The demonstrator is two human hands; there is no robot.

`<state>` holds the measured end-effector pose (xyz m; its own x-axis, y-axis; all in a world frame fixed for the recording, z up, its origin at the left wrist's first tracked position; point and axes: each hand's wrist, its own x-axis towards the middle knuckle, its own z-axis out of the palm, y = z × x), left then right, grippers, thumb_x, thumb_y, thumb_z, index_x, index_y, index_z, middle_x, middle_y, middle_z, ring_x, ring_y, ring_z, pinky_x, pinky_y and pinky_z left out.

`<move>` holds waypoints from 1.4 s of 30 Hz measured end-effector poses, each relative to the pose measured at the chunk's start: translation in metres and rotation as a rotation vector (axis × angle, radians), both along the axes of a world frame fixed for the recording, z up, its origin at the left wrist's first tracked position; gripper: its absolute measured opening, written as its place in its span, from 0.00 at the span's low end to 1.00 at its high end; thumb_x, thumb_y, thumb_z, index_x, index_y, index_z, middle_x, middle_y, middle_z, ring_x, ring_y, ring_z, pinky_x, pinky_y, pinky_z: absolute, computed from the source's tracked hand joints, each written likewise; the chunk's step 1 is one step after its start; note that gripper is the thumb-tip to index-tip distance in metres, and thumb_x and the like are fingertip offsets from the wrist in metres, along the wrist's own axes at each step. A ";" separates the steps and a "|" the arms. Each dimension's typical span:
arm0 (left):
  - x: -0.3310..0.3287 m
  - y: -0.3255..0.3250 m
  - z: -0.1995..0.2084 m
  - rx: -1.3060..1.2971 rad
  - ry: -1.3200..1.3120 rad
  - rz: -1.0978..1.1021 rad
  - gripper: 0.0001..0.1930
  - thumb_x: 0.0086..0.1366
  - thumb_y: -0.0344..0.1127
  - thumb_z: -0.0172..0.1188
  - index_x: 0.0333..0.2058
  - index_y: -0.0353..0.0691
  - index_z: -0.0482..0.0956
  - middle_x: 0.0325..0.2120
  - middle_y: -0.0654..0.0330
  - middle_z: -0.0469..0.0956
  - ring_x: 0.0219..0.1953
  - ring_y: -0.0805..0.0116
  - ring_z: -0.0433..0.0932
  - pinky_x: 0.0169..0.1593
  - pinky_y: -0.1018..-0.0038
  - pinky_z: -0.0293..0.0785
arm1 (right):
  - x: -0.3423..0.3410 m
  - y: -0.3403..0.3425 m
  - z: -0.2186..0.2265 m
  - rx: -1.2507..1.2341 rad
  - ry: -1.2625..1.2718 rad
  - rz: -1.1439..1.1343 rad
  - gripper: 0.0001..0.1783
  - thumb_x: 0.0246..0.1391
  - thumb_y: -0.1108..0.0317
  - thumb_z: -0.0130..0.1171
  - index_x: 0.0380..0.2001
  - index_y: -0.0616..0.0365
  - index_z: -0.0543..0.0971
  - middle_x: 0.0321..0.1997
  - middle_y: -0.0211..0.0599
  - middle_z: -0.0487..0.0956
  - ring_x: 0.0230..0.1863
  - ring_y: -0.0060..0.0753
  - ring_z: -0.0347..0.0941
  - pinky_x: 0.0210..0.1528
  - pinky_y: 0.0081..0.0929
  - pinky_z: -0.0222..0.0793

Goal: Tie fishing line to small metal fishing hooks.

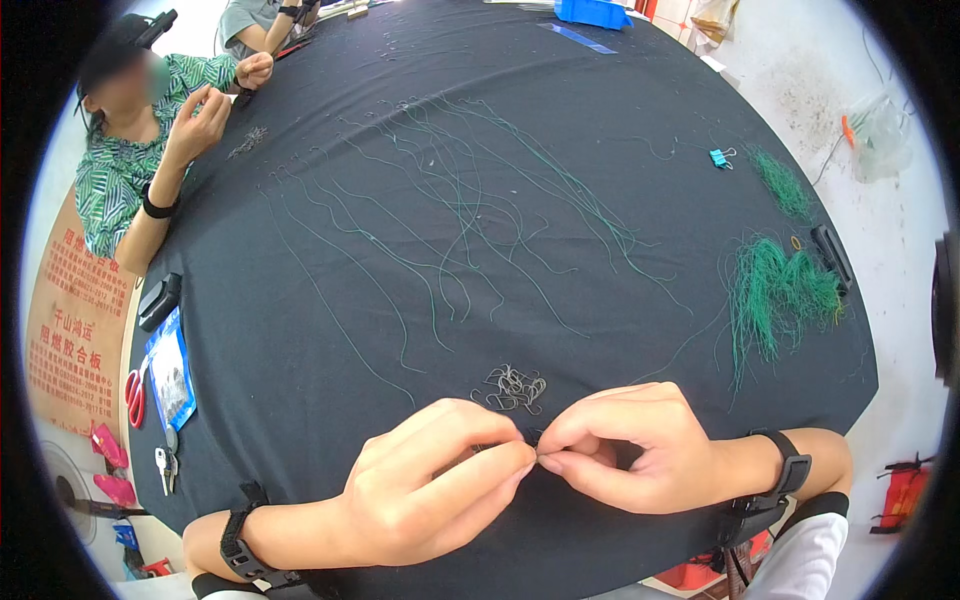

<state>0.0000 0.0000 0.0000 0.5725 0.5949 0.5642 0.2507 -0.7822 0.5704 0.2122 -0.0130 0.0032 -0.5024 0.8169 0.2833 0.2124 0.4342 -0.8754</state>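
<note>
My left hand (435, 480) and my right hand (640, 450) meet at the fingertips near the front of the table. Both are closed in a pinch. Whatever sits between the fingertips is too small and too covered to make out. Just beyond them lies a small heap of metal fish hooks (515, 388). A thin green line runs from the loose green thread bundle (780, 295) at the right toward my right hand, and its end is hidden there. Several cut green threads (440, 250) lie spread across the middle of the black cloth (600, 345).
At the left edge lie red-handled scissors (135, 398), a blue packet (172, 375), keys (167, 465) and a black case (160, 302). Toward the right are a teal binder clip (722, 158) and a second green bundle (780, 185). A co-worker (140, 150) sits far left beside another hook pile (248, 142).
</note>
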 end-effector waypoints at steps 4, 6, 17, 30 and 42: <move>0.000 0.001 0.000 0.048 -0.011 0.004 0.10 0.45 0.20 0.68 0.29 0.34 0.80 0.26 0.55 0.78 0.25 0.64 0.78 0.27 0.75 0.73 | 0.000 0.000 -0.001 0.012 -0.004 -0.005 0.06 0.45 0.81 0.61 0.30 0.64 0.80 0.25 0.34 0.79 0.17 0.17 0.69 0.19 0.16 0.61; 0.000 0.000 -0.001 0.044 -0.013 0.006 0.10 0.45 0.20 0.68 0.29 0.34 0.80 0.25 0.55 0.78 0.25 0.65 0.78 0.26 0.75 0.73 | 0.000 0.000 -0.001 0.011 -0.006 -0.006 0.06 0.45 0.81 0.61 0.30 0.64 0.80 0.26 0.34 0.79 0.17 0.18 0.69 0.19 0.16 0.62; 0.000 -0.002 0.002 -0.111 -0.032 0.018 0.09 0.46 0.20 0.68 0.29 0.34 0.80 0.26 0.55 0.78 0.25 0.65 0.78 0.27 0.76 0.73 | -0.001 0.000 -0.002 0.005 0.015 -0.003 0.06 0.47 0.80 0.60 0.32 0.64 0.79 0.27 0.34 0.80 0.18 0.17 0.69 0.19 0.16 0.61; 0.003 -0.002 0.001 -0.039 -0.025 0.018 0.11 0.45 0.21 0.68 0.30 0.33 0.80 0.26 0.55 0.78 0.26 0.64 0.78 0.27 0.75 0.73 | -0.001 -0.001 0.000 -0.004 0.008 -0.008 0.05 0.47 0.79 0.59 0.30 0.62 0.79 0.24 0.34 0.78 0.18 0.21 0.70 0.19 0.19 0.62; 0.002 -0.002 0.002 -0.020 -0.018 0.014 0.09 0.45 0.19 0.65 0.28 0.33 0.79 0.25 0.55 0.78 0.25 0.63 0.78 0.27 0.74 0.73 | -0.003 -0.002 -0.001 -0.044 0.026 -0.018 0.03 0.49 0.76 0.58 0.29 0.59 0.76 0.19 0.34 0.73 0.18 0.28 0.70 0.20 0.26 0.63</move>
<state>0.0017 -0.0020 0.0022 0.5542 0.6136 0.5625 0.2509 -0.7675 0.5900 0.2087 -0.0152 0.0023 -0.4802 0.8379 0.2594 0.1967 0.3910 -0.8991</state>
